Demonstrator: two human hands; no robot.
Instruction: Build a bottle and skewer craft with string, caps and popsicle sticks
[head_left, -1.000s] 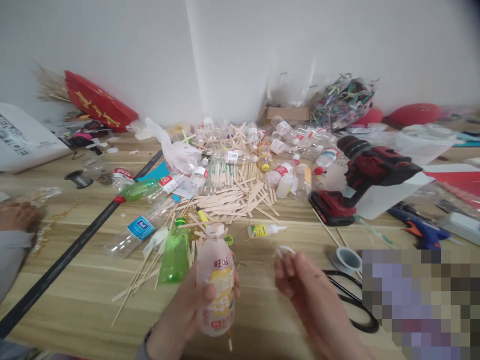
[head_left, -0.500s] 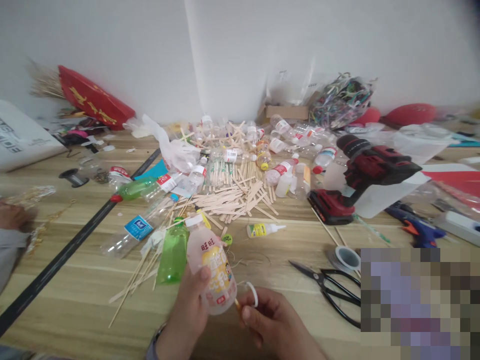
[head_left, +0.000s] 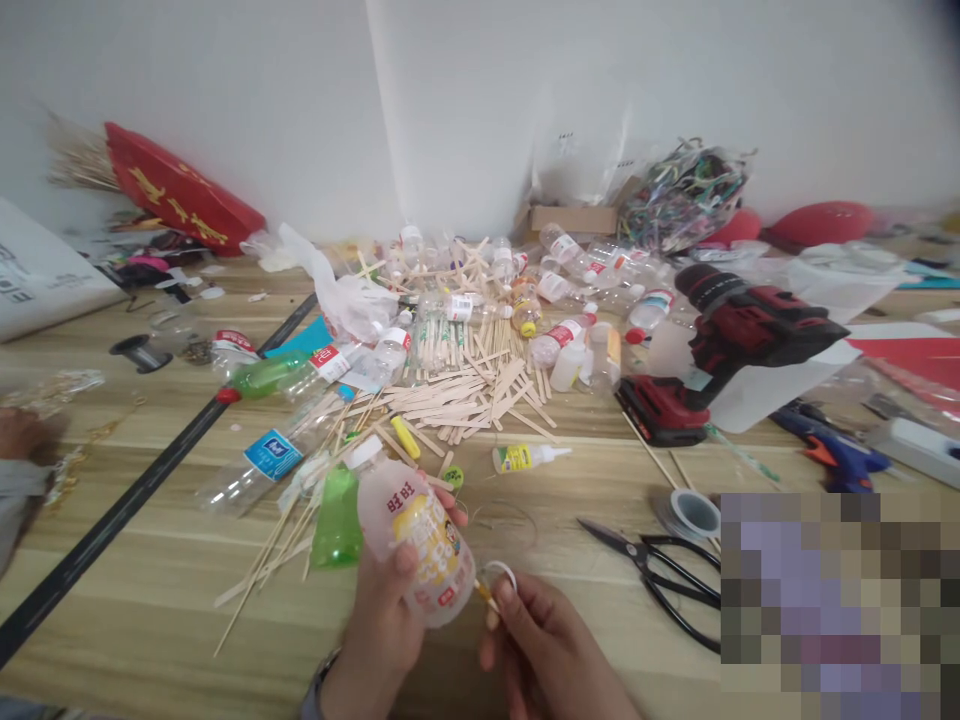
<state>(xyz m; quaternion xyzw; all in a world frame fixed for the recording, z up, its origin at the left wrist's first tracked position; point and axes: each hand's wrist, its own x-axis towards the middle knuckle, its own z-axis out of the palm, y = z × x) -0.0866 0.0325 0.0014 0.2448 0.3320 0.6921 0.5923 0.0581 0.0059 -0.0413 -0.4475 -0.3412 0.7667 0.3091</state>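
My left hand (head_left: 386, 605) is wrapped round a frosted pink plastic bottle (head_left: 416, 535), tilted with its white cap up and to the left. Close to the bottle's base, my right hand (head_left: 547, 635) is closed in a pinch. A thin white ring (head_left: 501, 568) shows at its fingers, along with a short yellow-brown stick (head_left: 484, 596) that points at the base. Whether the stick touches the bottle I cannot tell. Behind the held bottle lies a green bottle (head_left: 336, 520). A glue bottle (head_left: 525, 458) with a yellow label rests further back.
Black scissors (head_left: 645, 555), a wire spool (head_left: 694, 513) and a red cordless drill (head_left: 739, 340) are on the right. Wooden sticks (head_left: 465, 400) and plastic bottles pile up at the back. A black bar (head_left: 135, 490) crosses the left side, near another person's hand (head_left: 22, 435).
The bottle's cap end has tipped further left in my left hand. My right fingers have shifted slightly, and more of the stick shows beside the bottle's base.
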